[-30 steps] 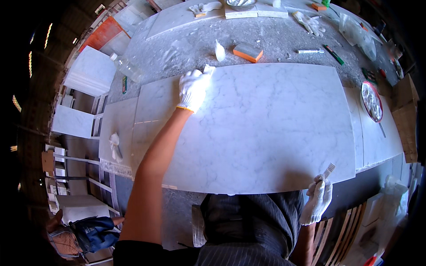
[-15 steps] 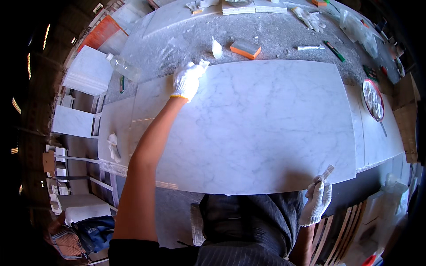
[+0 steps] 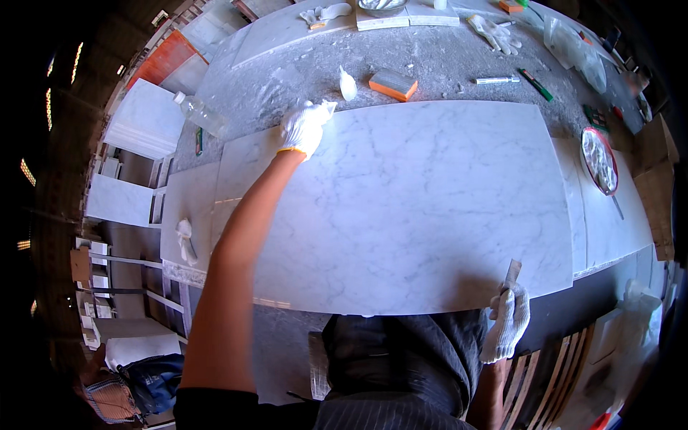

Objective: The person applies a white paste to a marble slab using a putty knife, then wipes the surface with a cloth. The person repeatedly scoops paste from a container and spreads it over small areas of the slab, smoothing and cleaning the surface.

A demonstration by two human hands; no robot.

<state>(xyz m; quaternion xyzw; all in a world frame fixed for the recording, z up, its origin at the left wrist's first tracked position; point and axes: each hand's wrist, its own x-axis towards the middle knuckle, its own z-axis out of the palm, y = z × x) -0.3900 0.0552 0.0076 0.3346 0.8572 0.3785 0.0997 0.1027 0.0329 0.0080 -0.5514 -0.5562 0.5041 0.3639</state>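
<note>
A large white slab with grey veins (image 3: 423, 193) lies in front of me. At its far left corner my left hand (image 3: 302, 130), in a white knitted glove, is closed with its fingers bunched. A crumpled white bit shows past the fingertips; whether it is cloth or glove I cannot tell. By the near right edge my gloved right hand (image 3: 507, 322) grips a small flat grey scraper blade (image 3: 514, 271), which points upward. Just beyond the slab stand a white squeeze bottle (image 3: 347, 84) and an orange sanding block with a grey top (image 3: 393, 85).
A marker (image 3: 497, 80) and a green box cutter (image 3: 535, 84) lie on the dusty far surface. Loose gloves (image 3: 494, 34) lie farther back. To the right rests a red-rimmed dish (image 3: 599, 161) of silvery paste. A clear bottle (image 3: 199, 112) lies tilted at left, near stacked tiles (image 3: 143, 118).
My right hand has shifted slightly left, and the scraper blade has turned more upright. My left hand stays at the slab's far left corner. The view has tilted a little.
</note>
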